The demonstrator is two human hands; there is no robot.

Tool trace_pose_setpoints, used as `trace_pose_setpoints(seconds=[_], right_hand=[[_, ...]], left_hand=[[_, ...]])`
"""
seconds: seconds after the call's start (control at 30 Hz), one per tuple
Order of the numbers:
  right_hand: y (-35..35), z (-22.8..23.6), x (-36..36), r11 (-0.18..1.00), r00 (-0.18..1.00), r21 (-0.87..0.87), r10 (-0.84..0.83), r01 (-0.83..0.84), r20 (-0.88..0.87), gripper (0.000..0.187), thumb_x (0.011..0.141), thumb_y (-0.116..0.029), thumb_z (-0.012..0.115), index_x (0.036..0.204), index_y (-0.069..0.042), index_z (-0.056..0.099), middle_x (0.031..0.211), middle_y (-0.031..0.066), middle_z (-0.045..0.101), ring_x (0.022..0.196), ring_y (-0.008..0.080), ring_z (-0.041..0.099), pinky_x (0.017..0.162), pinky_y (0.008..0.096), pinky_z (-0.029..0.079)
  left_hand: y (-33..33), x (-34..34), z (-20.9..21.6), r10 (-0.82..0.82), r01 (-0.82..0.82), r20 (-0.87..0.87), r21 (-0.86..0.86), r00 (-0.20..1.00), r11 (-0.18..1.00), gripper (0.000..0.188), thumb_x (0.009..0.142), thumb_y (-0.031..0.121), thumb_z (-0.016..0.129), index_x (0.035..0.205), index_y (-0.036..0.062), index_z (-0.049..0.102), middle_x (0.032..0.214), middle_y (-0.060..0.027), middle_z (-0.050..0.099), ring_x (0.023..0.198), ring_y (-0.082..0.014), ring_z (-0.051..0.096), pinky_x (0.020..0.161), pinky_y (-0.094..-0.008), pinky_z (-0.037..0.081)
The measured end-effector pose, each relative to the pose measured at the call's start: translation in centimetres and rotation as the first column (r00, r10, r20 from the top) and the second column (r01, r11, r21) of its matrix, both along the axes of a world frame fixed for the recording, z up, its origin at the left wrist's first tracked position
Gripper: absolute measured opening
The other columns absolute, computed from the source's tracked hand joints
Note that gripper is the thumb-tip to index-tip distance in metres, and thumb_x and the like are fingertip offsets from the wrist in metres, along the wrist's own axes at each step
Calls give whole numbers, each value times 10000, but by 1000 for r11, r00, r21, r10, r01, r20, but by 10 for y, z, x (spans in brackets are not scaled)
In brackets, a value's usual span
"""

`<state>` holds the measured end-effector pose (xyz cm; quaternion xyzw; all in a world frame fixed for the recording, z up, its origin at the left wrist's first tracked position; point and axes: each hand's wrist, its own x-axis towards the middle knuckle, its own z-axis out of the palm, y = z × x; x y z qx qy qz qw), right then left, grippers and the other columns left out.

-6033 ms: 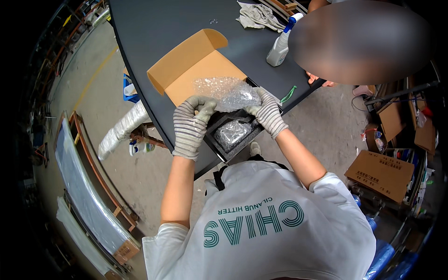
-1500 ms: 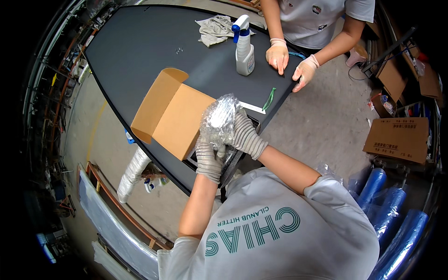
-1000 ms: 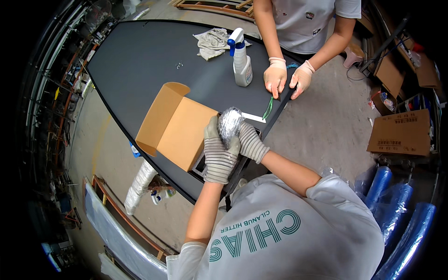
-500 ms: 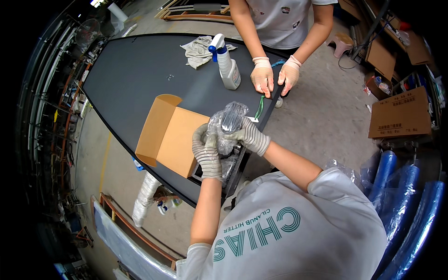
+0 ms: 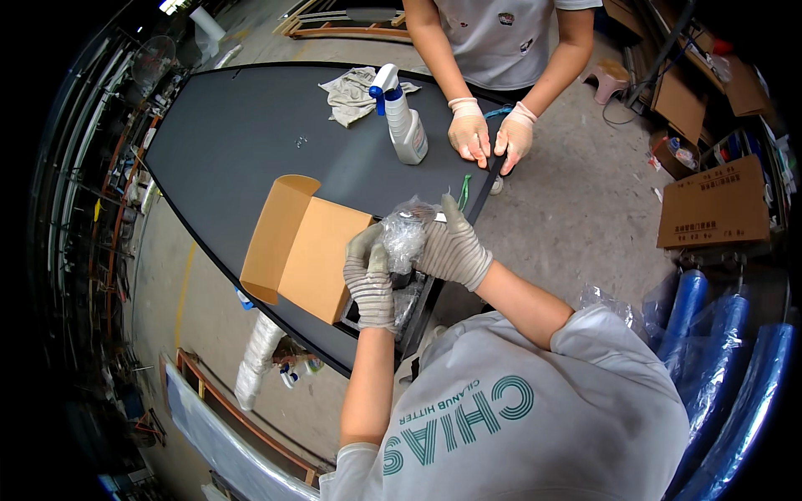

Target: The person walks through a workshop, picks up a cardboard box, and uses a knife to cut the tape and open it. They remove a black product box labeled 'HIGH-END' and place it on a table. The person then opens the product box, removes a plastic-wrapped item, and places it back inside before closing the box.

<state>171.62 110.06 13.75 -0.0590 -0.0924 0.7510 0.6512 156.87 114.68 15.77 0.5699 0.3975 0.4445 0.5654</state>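
Observation:
Both my hands wear grey striped gloves. Between them, above the near edge of the dark panel (image 5: 230, 154), is a part in crinkled clear bubble wrap (image 5: 403, 238); the wrap blurs what the part is. My left hand (image 5: 368, 271) grips it from the left, fingers curled. On its right side my right hand (image 5: 455, 246) presses against it, one digit stretched upward and the other fingers partly hidden. Just left of my left hand stands an open brown cardboard box (image 5: 313, 259), its lid flap folded up. Below my hands a black tray holds another plastic-wrapped piece (image 5: 407, 302).
Across the panel a co-worker's gloved hands (image 5: 491, 138) rest at its edge, near a green cord (image 5: 464, 192). A spray bottle (image 5: 405, 125) and a cloth (image 5: 349, 93) lie farther back. Blue film rolls (image 5: 718, 338) stand at the right, by a cardboard carton (image 5: 714, 204).
The wrapped part has tipped lower between my hands. My right hand has turned, one digit now pointing up instead of pinching the wrap. The co-worker's fingers have shifted slightly off the cord.

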Motion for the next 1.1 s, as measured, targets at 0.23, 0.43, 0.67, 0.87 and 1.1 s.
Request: trace_pose_setpoints(seconds=[0.23,0.43,0.67,0.87,1.1], right_hand=[[6,-13,-20,994,886,23,-109,111,450,406,846,-215,703,1190,-59,553,1120,25,616,1033,133,575,919,285,461],[7,-11,-23,862,245,426,-491,274,836,461,783,-89,723,1185,-40,503,1110,73,582,1028,195,582,931,306,464],[-5,29,-32,822,-624,568,-458,-26,633,474,738,-188,694,1164,-45,542,1143,134,564,1085,295,530,942,374,452],[-1,45,-40,896,-573,437,-320,75,754,272,837,-178,597,1076,-49,587,1022,187,594,960,359,573,855,448,475],[-3,29,-53,853,-124,343,-320,393,939,282,703,6,506,983,-14,524,851,109,577,771,198,566,734,322,484]], left_hand=[[-2,-25,-11,-17,20,-113,26,993,999,323,791,11,633,1113,-24,619,1028,-104,646,937,-174,605,871,-309,491],[-3,-25,14,-42,45,-81,31,996,998,332,749,13,654,1078,-22,621,934,-89,653,828,-141,613,783,-283,513],[-24,-31,34,37,-21,222,-76,974,997,250,737,-13,600,986,-14,599,726,-20,568,547,-57,475,492,-183,416],[-20,-39,41,104,-54,319,-161,942,986,206,770,31,571,971,-13,583,666,-2,525,483,-47,421,431,-181,360],[-25,-61,34,57,77,434,-285,899,955,185,770,-27,591,953,-3,616,660,-3,533,520,-68,468,484,-184,404]])
